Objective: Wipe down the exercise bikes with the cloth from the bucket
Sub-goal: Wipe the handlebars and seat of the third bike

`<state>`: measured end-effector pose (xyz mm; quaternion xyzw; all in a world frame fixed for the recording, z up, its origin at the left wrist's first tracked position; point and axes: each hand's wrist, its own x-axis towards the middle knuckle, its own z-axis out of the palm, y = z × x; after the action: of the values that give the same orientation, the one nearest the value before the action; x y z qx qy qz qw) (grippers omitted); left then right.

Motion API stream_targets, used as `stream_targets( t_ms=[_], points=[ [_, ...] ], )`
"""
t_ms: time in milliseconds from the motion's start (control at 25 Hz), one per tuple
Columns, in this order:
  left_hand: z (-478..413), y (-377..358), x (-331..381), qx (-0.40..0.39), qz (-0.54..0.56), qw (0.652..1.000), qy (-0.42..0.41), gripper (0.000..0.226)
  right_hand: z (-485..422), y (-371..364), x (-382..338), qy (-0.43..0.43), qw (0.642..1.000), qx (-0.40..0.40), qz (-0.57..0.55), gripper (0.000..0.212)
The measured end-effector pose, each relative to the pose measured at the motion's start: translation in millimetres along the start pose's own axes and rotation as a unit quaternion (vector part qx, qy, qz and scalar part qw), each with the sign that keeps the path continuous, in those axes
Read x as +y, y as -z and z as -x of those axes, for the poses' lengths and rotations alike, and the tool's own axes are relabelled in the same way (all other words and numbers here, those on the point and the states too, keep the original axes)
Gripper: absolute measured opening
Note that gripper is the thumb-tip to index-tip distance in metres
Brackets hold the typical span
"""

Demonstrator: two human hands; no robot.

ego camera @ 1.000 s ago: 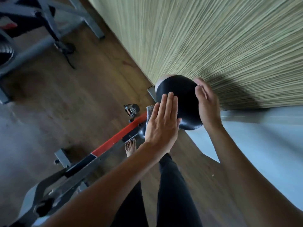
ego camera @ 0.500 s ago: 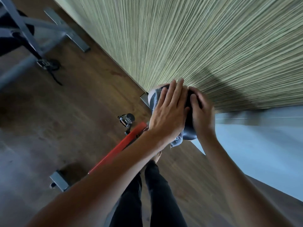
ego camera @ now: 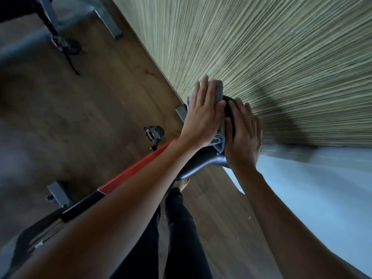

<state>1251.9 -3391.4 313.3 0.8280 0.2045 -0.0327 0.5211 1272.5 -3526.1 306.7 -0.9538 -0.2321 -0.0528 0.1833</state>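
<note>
The black saddle [ego camera: 199,162] of an exercise bike sits below me, close to the striped wall. My left hand [ego camera: 203,115] lies flat on a grey cloth [ego camera: 219,91] and presses it onto the saddle's far end. My right hand [ego camera: 243,135] is laid flat against the saddle's right side, fingers together, steadying it. Most of the saddle is hidden under both hands. The bike's red and black frame tube [ego camera: 130,176] runs down to the lower left under my left forearm.
A pedal [ego camera: 154,134] hangs left of the saddle over the dark wood floor. A second bike's grey frame [ego camera: 104,19] and pedal [ego camera: 64,44] stand at the top left. The green striped wall [ego camera: 281,57] is just beyond the saddle. My legs [ego camera: 177,228] are below.
My left hand has slid the cloth further along the saddle toward the wall. My right hand has shifted lower onto the saddle's side. The view has tilted.
</note>
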Motion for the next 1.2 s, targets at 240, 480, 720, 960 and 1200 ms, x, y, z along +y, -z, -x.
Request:
stream_targets(
  t_ms=[240,480,720,960,1200],
  points=[
    [14.2,9.3,-7.2,-0.032,0.153,0.983,0.096,0.069,-1.7,2.3,-5.0,0.001,1.0,-0.015,0.009,0.042],
    [21.2,12.4,-10.6,-0.069,0.191,0.974,0.102,0.075,-1.3,0.4,-6.0,-0.013,0.999,-0.028,0.036,0.046],
    [44.6,18.8,-31.0,-0.172,0.212,0.958,0.091,0.078,2.4,2.0,0.5,0.051,0.997,-0.038,0.041,0.047],
    [44.6,26.2,-26.3,-0.163,0.266,0.944,0.109,0.08,0.4,-0.9,-3.8,0.029,0.998,-0.033,0.05,0.046],
    [97.8,56.7,-43.0,-0.239,0.238,0.937,0.092,0.065,-0.4,-0.1,-4.5,0.026,0.998,-0.022,0.06,0.045]
  ],
)
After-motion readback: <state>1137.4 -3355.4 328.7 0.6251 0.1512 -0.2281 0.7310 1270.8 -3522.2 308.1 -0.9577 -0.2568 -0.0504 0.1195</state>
